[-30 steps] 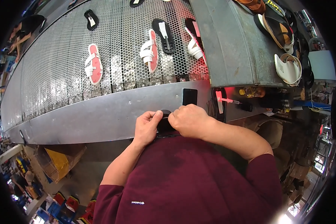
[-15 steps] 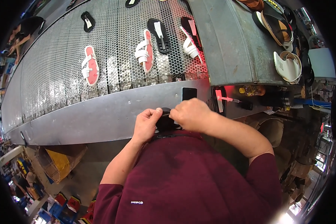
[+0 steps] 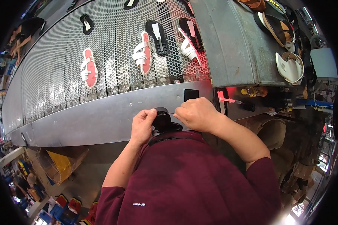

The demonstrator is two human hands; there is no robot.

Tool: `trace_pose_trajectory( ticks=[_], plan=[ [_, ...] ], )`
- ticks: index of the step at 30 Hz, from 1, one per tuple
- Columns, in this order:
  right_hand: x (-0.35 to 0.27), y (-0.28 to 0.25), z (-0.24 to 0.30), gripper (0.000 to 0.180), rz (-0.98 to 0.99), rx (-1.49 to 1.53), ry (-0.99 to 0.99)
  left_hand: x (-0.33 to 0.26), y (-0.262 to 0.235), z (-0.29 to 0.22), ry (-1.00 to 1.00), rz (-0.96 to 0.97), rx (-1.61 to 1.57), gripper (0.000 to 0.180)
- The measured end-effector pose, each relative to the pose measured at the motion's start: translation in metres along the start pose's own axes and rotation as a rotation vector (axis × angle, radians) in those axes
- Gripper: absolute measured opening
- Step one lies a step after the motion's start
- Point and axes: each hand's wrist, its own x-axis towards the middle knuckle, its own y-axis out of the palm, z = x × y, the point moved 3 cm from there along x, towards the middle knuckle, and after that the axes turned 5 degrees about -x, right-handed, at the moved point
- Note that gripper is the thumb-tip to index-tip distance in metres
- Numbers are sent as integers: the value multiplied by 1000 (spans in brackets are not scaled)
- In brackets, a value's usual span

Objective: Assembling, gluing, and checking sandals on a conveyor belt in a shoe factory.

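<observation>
Head view: my left hand [image 3: 142, 125] is closed on the near edge of a small black sole-shaped piece [image 3: 164, 120], pinching it against my chest side of the smooth grey metal ledge [image 3: 101, 116] — my guess is that keeps it from sliding while I work on it. My right hand [image 3: 197, 113] is curled shut just right of that piece, fingers pinching what looks like a thin thread or wire that runs across to my left thumb; too fine to be sure.

Beyond the ledge sits the perforated grey metal conveyor [image 3: 56, 75], carrying a red-soled white-strapped sandal [image 3: 89, 68], a second red-and-white sandal [image 3: 142, 56] and a flat black sole with a white strap [image 3: 159, 33] — spaced apart, lying flat. Right of my right hand, on the ledge, a small black rectangular block [image 3: 191, 94]. A red glowing light [image 3: 229, 100] further right.
</observation>
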Motion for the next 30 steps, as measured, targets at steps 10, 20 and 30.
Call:
trace_pose_trajectory(
  ticks=[10,20,30],
  plan=[
    [4,6,0,23,286,-51,73,-5,14,9,52,-26,94,23],
    [8,15,-47,29,811,678,207,-8,29,11,-33,44,140,25],
    [-4,7,-40,30,399,232,109,3,39,13,-46,16,62,26]
  ],
)
